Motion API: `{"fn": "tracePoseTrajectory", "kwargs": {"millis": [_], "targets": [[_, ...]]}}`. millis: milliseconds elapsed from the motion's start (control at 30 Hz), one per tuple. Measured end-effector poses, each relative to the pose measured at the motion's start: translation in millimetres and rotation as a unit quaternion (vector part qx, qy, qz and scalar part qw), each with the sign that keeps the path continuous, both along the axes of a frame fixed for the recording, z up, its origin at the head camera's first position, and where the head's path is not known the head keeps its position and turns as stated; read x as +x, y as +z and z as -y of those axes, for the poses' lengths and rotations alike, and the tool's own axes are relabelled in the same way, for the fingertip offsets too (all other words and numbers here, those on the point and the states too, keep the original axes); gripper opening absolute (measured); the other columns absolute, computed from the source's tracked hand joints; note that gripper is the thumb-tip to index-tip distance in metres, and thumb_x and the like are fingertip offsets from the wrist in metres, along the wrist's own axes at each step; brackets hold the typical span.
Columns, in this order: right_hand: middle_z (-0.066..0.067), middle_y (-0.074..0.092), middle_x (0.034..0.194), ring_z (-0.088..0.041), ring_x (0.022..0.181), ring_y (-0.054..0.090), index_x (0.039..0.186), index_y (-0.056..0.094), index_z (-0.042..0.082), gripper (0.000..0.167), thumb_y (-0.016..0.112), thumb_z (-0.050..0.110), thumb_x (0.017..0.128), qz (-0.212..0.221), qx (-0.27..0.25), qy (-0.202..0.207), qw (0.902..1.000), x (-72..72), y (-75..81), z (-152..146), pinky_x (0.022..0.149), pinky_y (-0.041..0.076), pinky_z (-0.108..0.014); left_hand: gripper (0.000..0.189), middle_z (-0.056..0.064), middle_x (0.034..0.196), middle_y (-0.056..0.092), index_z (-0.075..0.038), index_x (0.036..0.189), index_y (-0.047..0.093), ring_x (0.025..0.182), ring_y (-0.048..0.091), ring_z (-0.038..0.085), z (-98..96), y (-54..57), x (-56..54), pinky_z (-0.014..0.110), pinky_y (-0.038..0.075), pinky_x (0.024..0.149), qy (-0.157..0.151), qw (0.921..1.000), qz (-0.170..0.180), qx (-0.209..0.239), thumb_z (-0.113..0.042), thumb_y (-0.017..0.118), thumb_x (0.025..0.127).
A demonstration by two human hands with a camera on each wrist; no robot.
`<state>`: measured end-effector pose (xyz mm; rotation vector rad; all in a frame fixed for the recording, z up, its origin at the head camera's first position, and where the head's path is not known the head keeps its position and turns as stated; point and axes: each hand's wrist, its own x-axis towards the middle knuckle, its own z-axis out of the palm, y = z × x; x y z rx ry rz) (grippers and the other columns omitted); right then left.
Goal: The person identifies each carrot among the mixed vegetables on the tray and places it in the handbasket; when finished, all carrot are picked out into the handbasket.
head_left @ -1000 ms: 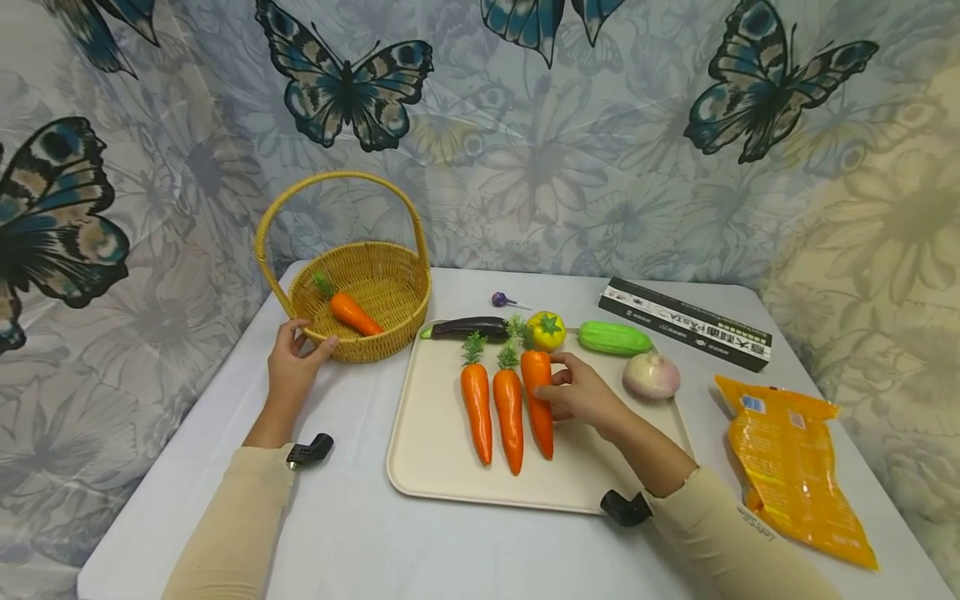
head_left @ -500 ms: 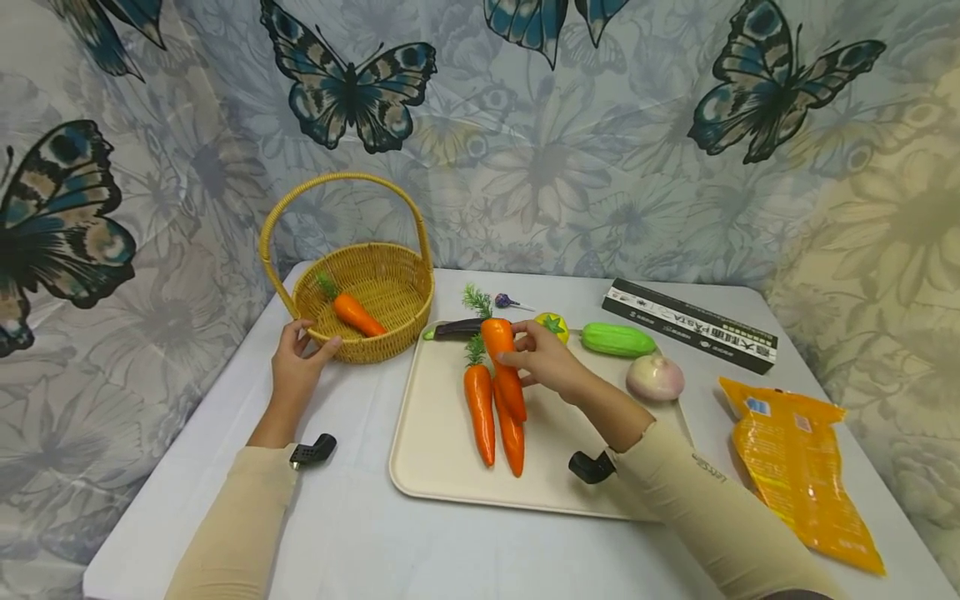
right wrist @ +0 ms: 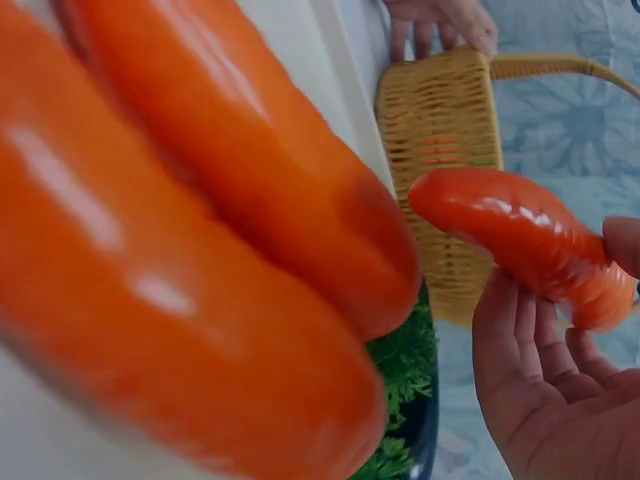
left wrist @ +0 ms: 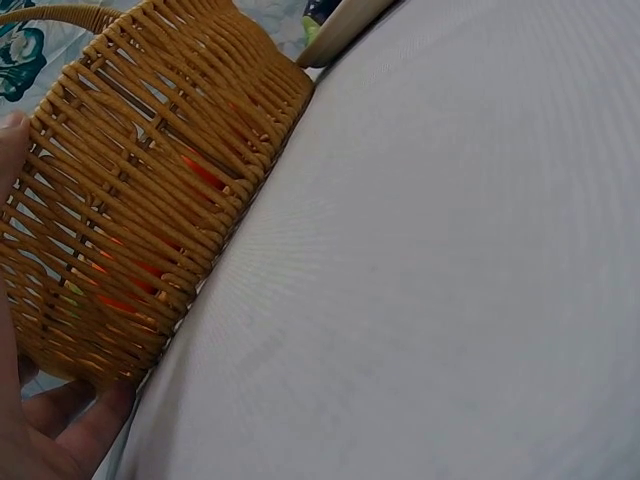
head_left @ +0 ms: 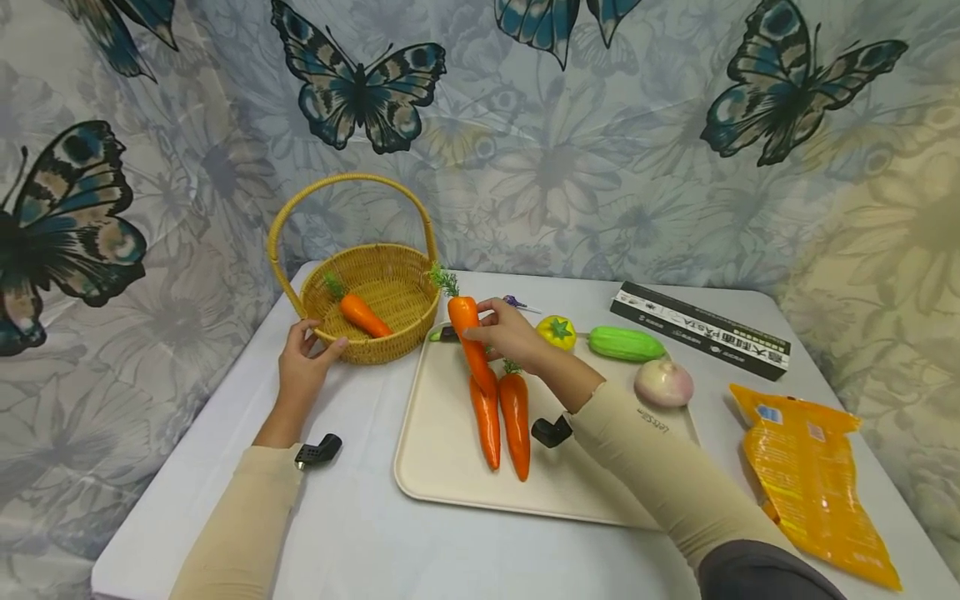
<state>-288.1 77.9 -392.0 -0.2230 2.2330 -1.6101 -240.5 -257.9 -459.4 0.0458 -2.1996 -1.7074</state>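
Observation:
My right hand (head_left: 508,333) holds a carrot (head_left: 471,337) by its thick upper part, thumb on one side and fingers on the other. The carrot is raised above the tray (head_left: 420,467), its leafy top toward the basket. Two more carrots (head_left: 514,425) lie on the tray beneath it; the held one partly covers the left one. My left hand (head_left: 303,362) grips the near left side of the wicker basket (head_left: 375,350). In the left wrist view its fingers (left wrist: 95,425) press low on the weave. Another carrot (head_left: 363,317) lies inside the basket.
An eggplant (head_left: 444,334), mostly hidden, lies at the tray's back edge. Right of it are a yellow pepper (head_left: 557,332), a green cucumber-like vegetable (head_left: 626,343) and an onion-like bulb (head_left: 663,383). A lollipop (head_left: 517,302), a black pasta box (head_left: 701,329) and an orange bag (head_left: 813,483) surround the tray.
My right hand has lifted the rightmost carrot off the tray and carried it left, toward the basket. The left hand has stayed on the basket.

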Motion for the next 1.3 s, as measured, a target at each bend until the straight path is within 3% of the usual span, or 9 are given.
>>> {"fn": "tracePoseTrajectory", "kwargs": {"millis": [233,533,767,967,1100,1300], "targets": [[-0.015,0.054,0.114,-0.029,0.096,0.061,0.132,0.042,0.011,0.052,0.072,0.023,0.09,0.014,-0.014,0.016,0.9997,-23.3,6.4,24.2,0.079,0.057,-0.049,0.061,0.02,0.15,0.033,0.003,0.133,0.042,0.137,0.034,0.036,0.7,0.4,-1.5,0.047,0.043,0.102,0.004,0.9999,0.002,-0.009,-0.021,0.075,0.088],[-0.015,0.053,0.119,-0.03,0.1,0.061,0.135,0.04,0.008,0.056,0.071,0.021,0.09,0.009,-0.027,0.047,0.9985,-53.8,27.8,64.1,0.075,0.059,-0.043,0.059,0.019,0.151,0.032,0.001,0.131,0.042,0.137,0.034,0.035,3.0,1.2,-1.9,0.044,0.044,0.102,0.009,0.9999,0.004,-0.009,-0.021,0.075,0.088],[-0.013,0.05,0.124,-0.029,0.105,0.057,0.138,0.038,0.009,0.058,0.07,0.022,0.091,0.0,-0.022,0.062,0.9979,-71.8,43.8,88.4,0.078,0.058,-0.041,0.065,0.012,0.153,0.031,0.0,0.134,0.042,0.138,0.035,0.03,14.3,-27.7,-17.9,0.046,0.044,0.102,0.015,0.9999,-0.003,-0.003,-0.024,0.077,0.086],[-0.013,0.051,0.121,-0.028,0.104,0.058,0.135,0.039,0.009,0.055,0.07,0.022,0.092,-0.009,-0.042,0.057,0.9974,-89.7,54.5,107.3,0.08,0.058,-0.043,0.065,0.011,0.151,0.035,-0.002,0.134,0.043,0.137,0.036,0.031,15.6,-28.9,-19.5,0.043,0.045,0.101,0.018,0.9998,-0.012,-0.003,-0.027,0.078,0.085],[-0.012,0.052,0.12,-0.028,0.102,0.06,0.134,0.042,0.009,0.052,0.07,0.02,0.092,0.004,-0.072,0.047,0.9963,-100.5,51.7,119.6,0.08,0.057,-0.044,0.063,0.012,0.151,0.035,-0.001,0.133,0.044,0.137,0.036,0.031,15.8,-26.2,-20.4,0.046,0.044,0.102,0.017,0.9998,-0.011,0.0,-0.024,0.078,0.085],[-0.013,0.051,0.127,-0.027,0.104,0.059,0.14,0.037,0.011,0.058,0.069,0.019,0.092,0.03,-0.06,0.041,0.9969,-108.4,31.4,132.6,0.075,0.059,-0.039,0.058,0.021,0.15,0.034,0.003,0.13,0.044,0.136,0.036,0.036,8.9,-12.9,-13.5,0.051,0.043,0.102,0.007,1.0,-0.002,0.0,-0.015,0.076,0.086]]}}
